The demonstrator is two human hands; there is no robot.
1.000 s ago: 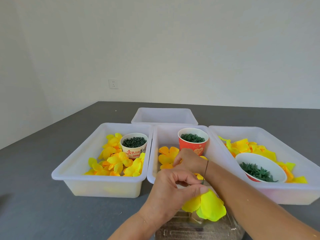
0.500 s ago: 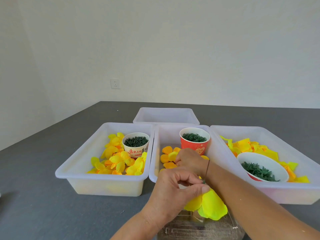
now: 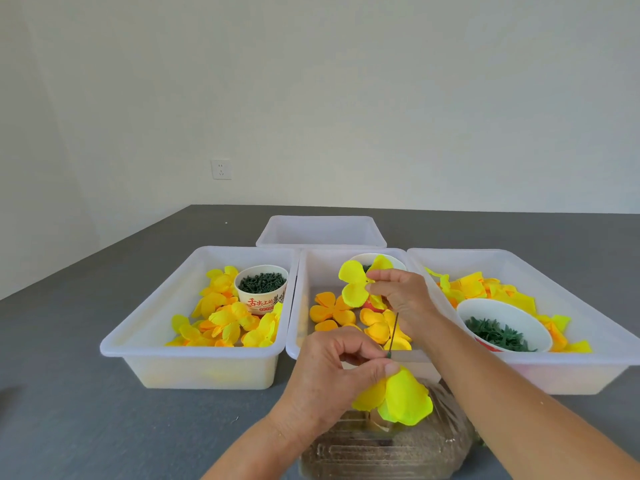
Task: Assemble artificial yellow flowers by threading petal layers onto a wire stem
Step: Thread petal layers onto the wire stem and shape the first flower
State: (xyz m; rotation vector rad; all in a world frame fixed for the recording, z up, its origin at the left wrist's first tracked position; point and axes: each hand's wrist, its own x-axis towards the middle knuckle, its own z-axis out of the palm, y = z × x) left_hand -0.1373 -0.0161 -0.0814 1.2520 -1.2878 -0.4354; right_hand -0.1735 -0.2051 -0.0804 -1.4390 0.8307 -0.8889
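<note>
The thin dark wire stem [image 3: 393,336] stands nearly upright in front of the middle bin, its lower end pinched between the thumb and forefinger of my left hand [image 3: 332,379]. Below that pinch hangs the bright yellow fabric flower head [image 3: 398,398] already threaded on the stem, its petals drooping over the clear plastic bag [image 3: 388,445] on the grey table [image 3: 104,410]. My right hand [image 3: 403,297] has risen out of the middle white plastic bin [image 3: 304,306], where it was reaching half a second ago, and now pinches a loose yellow petal layer [image 3: 356,284] at its centre, holding it above the bin and just above the stem's upper tip; the layer hides most of the red paper cup [image 3: 372,303] behind it. Orange-yellow petal layers [image 3: 332,311] lie on the middle bin's floor. The left white bin [image 3: 156,317] holds yellow petals and a white printed paper cup of dark green parts [image 3: 261,287]. The right white bin [image 3: 571,306] holds yellow petals and a white bowl of green pieces [image 3: 504,325]. A fourth white bin [image 3: 320,230] stands behind.
</note>
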